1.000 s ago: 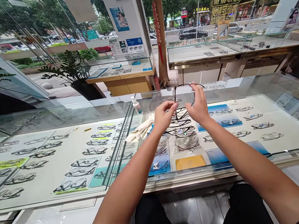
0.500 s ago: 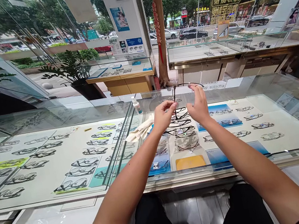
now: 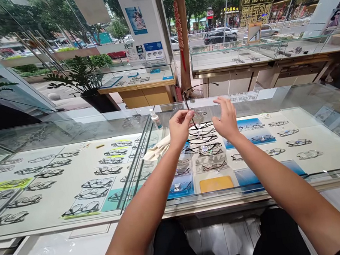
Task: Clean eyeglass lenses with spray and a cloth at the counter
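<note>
My left hand point(image 3: 180, 128) pinches a dark pair of eyeglasses point(image 3: 186, 99) above the glass counter. The frame front is seen edge-on and upright, and one thin temple reaches out to the right near the top. To the right of it, my right hand point(image 3: 225, 119) is raised with its fingers apart and holds nothing. A gap separates it from the eyeglasses. Beside my left wrist, a cream cloth point(image 3: 157, 149) lies crumpled on the counter top. A small white spray bottle point(image 3: 155, 119) stands upright behind the cloth.
Under the glass of the display counter point(image 3: 333, 152) lie rows of eyeglasses point(image 3: 82, 208), some on blue cards. A yellow-orange pad point(image 3: 216, 184) sits near its front edge. Across the room are more glass showcases point(image 3: 146, 86), a potted plant point(image 3: 87, 82) and a wooden trunk point(image 3: 183, 34).
My right hand has let go of the eyeglasses' temple. My left hand has moved slightly left with the eyeglasses, which have turned a little.
</note>
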{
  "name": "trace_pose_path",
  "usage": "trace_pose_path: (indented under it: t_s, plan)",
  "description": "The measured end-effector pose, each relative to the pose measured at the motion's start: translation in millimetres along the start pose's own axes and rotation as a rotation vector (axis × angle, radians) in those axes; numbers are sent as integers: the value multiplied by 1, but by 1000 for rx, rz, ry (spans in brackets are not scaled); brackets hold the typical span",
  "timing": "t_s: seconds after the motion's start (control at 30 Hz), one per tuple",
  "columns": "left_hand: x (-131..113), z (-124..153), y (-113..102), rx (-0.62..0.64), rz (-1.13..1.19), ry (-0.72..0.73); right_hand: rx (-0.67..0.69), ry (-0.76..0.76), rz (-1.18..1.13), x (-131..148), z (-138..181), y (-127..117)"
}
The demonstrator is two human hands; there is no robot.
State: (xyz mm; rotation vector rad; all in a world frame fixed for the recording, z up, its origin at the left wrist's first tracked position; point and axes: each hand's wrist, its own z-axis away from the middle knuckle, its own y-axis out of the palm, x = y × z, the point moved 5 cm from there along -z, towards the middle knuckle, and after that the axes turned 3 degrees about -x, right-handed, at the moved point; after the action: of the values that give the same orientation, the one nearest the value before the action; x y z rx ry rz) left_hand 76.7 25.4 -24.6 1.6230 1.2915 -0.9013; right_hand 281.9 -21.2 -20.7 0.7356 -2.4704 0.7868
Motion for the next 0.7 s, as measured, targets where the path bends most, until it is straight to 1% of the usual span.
trace_pose_path:
  t_s: [0.2, 0.33, 0.5, 0.6, 0.7]
  plan:
    - [-5, 1, 2, 29, -38, 21, 25, 24, -15, 5, -1, -2]
    - [-7, 3, 4, 50, -61, 25, 134, -10, -142, 14, -1, 2]
    - [-8, 5, 8, 110, -71, 42, 277, -52, -305, 21, 2, 10]
    - [-7, 5, 9, 144, -55, 64, 324, -90, -340, 24, 5, 15]
    - [-5, 4, 9, 167, -31, 62, 333, -108, -346, 25, 7, 19]
